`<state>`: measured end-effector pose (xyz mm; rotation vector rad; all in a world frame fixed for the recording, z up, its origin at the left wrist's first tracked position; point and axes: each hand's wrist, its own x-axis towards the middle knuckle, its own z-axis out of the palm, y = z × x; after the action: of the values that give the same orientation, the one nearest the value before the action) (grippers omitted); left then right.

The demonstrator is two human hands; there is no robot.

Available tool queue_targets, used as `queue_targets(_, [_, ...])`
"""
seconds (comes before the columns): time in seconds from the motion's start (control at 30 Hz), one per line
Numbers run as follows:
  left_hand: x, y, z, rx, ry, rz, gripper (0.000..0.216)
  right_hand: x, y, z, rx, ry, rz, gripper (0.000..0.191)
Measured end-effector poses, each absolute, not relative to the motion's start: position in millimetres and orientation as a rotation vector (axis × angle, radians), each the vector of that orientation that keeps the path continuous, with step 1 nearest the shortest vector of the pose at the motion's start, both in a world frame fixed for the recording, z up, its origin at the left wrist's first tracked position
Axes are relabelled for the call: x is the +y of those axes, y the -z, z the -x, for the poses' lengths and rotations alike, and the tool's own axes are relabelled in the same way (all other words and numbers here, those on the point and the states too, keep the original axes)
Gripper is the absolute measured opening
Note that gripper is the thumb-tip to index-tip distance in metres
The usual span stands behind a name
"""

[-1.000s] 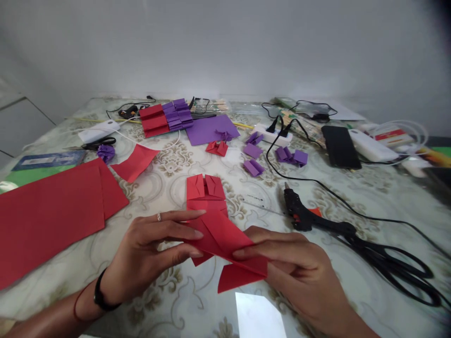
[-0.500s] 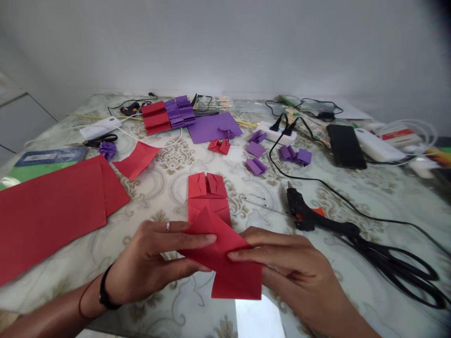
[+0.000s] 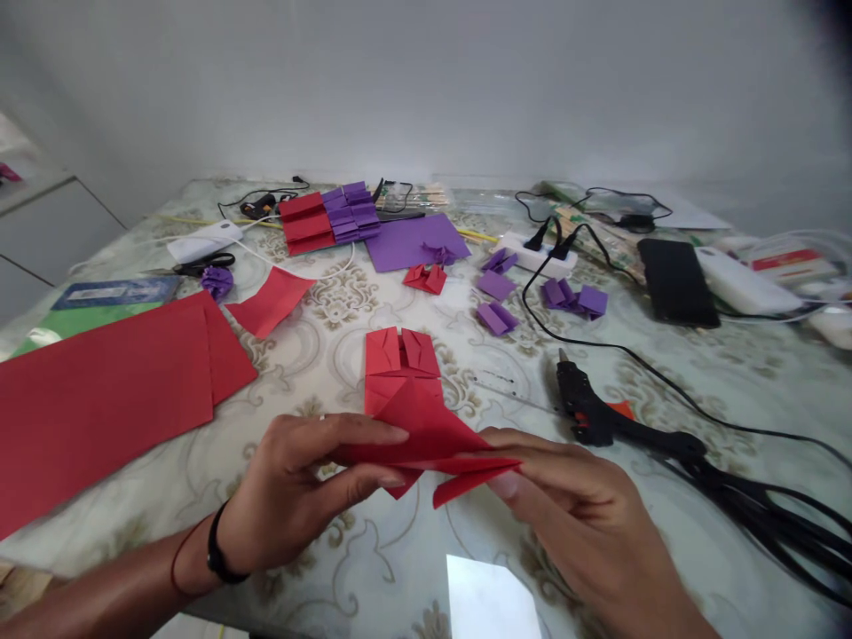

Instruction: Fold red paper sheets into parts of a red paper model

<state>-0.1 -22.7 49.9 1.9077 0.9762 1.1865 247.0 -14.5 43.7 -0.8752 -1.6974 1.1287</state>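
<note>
A partly folded sheet of red paper (image 3: 426, 430) is held above the table between both hands, its near flap bent upward. My left hand (image 3: 312, 488) pinches its left side, thumb below and fingers on top. At the right end, my right hand (image 3: 572, 506) grips the folded edge, thumb in front and fingers behind. Just beyond lies a folded red paper piece (image 3: 403, 355) with a slit down its middle, its near part covered by the held paper. A smaller red folded piece (image 3: 426, 279) rests farther back.
Large red sheets (image 3: 120, 382) cover the left side. At right lie a black glue gun (image 3: 582, 399), black-handled scissors (image 3: 752, 488) and a phone (image 3: 677, 282). Behind are purple folded pieces (image 3: 496, 284), a purple sheet (image 3: 413, 241) and a white power strip (image 3: 536, 253) with a trailing black cable.
The red paper has tipped so that its near flap folds up, showing the edge. My right thumb has moved to the front of the fold. The view has shifted slightly left.
</note>
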Motion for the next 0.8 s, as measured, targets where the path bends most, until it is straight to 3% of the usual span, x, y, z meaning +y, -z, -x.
queue_targets(0.13, [-25.8, -48.4, 1.1, 0.967, -1.220, -1.774, 0.010, -14.4, -40.8, -250.5, -1.708, -1.103, 0.900, 0.030])
queue_targets(0.57, [-32.4, -36.2, -3.4, 1.075, -1.313, -1.518, 0.017, -19.1, -44.1, -241.7, -1.605, -1.067, 1.046, 0.021])
queue_targets(0.7, [-30.6, -39.2, -5.5, 1.080, -1.223, -1.484, 0.008, -21.3, -39.9, -241.5, -1.567, -1.082, 1.101, 0.019])
queue_targets(0.8, [-29.5, -43.9, -4.5, 1.130, -1.168, -1.478, 0.013, -22.4, -39.2, -241.4, -1.565, -1.108, 1.108, 0.020])
